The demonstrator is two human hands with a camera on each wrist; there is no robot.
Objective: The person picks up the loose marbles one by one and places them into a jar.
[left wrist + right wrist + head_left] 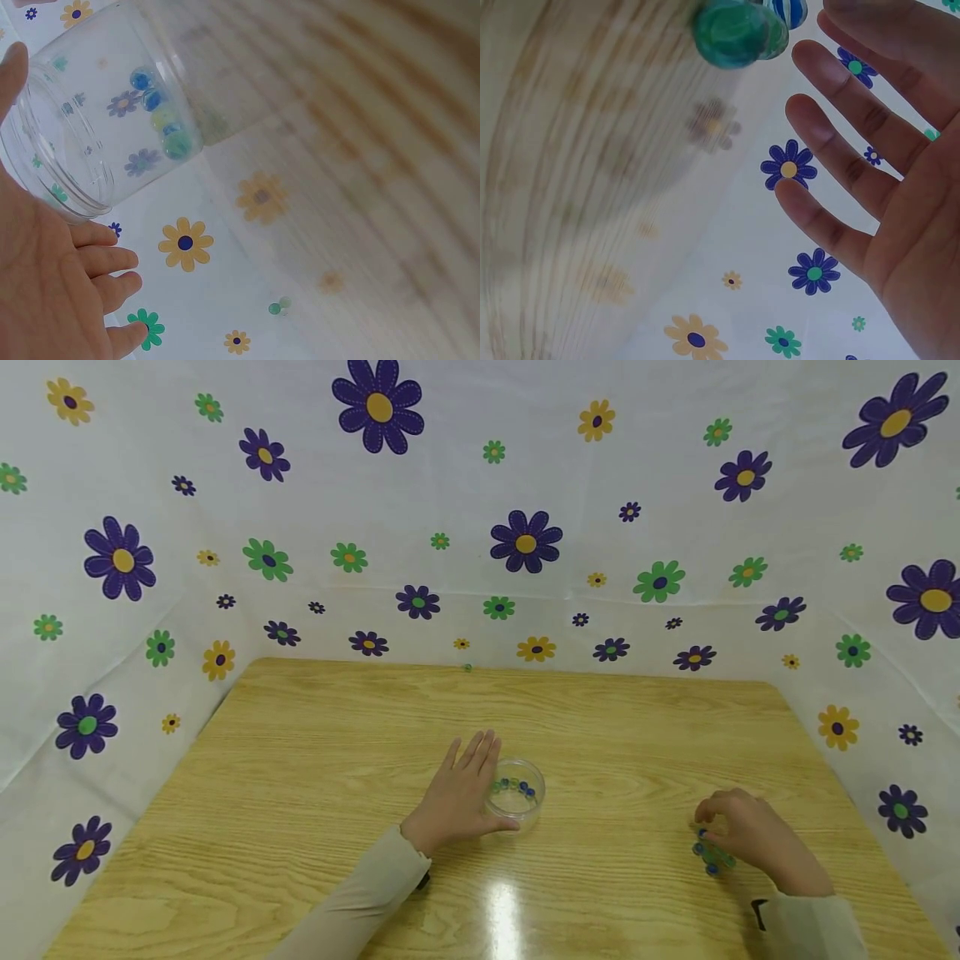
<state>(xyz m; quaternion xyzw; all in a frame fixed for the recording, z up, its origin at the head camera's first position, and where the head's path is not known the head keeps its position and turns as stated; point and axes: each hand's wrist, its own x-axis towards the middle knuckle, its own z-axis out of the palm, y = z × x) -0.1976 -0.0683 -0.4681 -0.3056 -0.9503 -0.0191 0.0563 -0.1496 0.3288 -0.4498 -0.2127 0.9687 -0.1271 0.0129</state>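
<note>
A clear round jar [525, 817] stands upright on the table, with several blue, green and yellowish marbles [513, 784] along its bottom. My left hand [461, 797] touches the jar's left side with straight fingers, its thumb lying across the near side. The left wrist view shows the jar's wall [97, 150] beside the palm. Off to the right, my right hand [761, 839] is over a small group of blue and green marbles [711, 868], thumb and index finger close to a blue one. In the right wrist view its fingers [840, 157] are spread loosely near a green marble [731, 34].
The wood-grain table [337, 718] is enclosed by white cloth [465, 493] printed with flowers. A lone green marble [468, 667] lies at the table's far edge, against the cloth. A bright reflection shows on the table's near part.
</note>
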